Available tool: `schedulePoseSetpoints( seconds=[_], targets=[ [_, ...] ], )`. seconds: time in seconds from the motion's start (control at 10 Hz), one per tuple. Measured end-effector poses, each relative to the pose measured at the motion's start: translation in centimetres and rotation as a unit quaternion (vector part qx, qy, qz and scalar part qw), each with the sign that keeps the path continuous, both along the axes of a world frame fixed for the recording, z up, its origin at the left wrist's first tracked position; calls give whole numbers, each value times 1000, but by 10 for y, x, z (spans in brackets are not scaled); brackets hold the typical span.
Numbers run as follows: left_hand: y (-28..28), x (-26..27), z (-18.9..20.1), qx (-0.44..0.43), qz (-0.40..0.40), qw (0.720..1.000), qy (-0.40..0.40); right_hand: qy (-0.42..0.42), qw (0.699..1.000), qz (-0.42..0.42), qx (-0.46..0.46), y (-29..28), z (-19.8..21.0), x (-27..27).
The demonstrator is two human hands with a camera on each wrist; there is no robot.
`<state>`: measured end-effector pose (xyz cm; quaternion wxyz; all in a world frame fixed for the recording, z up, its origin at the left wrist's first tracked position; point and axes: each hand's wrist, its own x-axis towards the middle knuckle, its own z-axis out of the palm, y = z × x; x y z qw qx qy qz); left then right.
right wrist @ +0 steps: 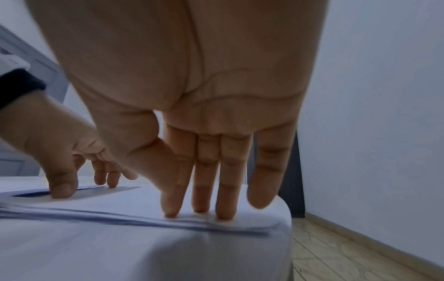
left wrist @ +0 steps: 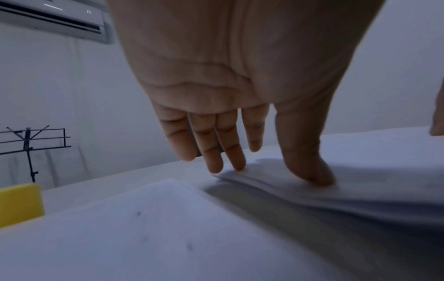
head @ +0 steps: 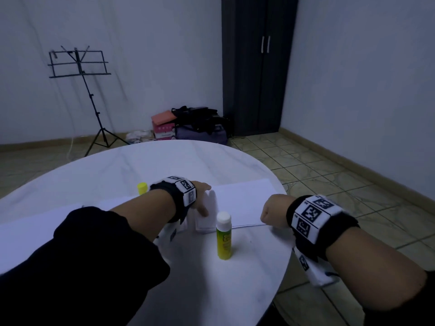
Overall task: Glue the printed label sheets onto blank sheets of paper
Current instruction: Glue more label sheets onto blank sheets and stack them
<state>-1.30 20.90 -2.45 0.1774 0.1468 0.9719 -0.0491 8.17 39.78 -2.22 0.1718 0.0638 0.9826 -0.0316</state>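
Blank sheets of paper [head: 244, 198] lie in a loose stack on the round white table [head: 131, 165], behind the upright glue stick [head: 223, 235] whose yellow cap [head: 142, 187] lies apart at the left. Left hand [head: 202, 198] presses on the stack with straight fingers [left wrist: 231, 150] and thumb, grasping nothing. Right hand [head: 273, 211] also rests released, its straight fingertips [right wrist: 224, 213] touching the stack's near right corner.
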Motion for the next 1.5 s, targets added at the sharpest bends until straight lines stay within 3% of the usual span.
schedulePoseSetpoints(
  seconds=[0.2,0.4,0.5,0.6,0.7,0.8,0.9,1.0,1.2,1.4,1.5],
  targets=[
    [-3,-12,-3,-21,2,1000,5,-14,999,0,48,2,3,-9],
    [-1,-5,-5,49,-24,998,12,-43,991,27,124,-12,9,-15],
    [2,2,-2,91,-2,996,21,-9,995,15,97,-13,10,-14],
    [-4,3,0,202,90,975,13,-16,997,10,79,-12,6,-18],
    [-9,8,2,373,178,909,-51,-13,996,-4,84,-17,6,-17],
    [-10,15,0,385,181,897,-117,-6,996,6,93,-19,9,-13],
    [-8,12,0,399,188,890,-117,-5,996,3,91,-19,8,-10],
    [-9,10,1,483,231,837,-116,-2,996,1,86,-19,9,-9],
    [-16,12,-10,464,220,831,-214,5,996,8,90,-19,13,-11],
    [-23,4,-14,512,254,783,-246,-21,997,21,74,-22,11,-13],
    [-23,4,-11,509,265,781,-247,-19,998,33,58,-26,10,-13]
  ],
)
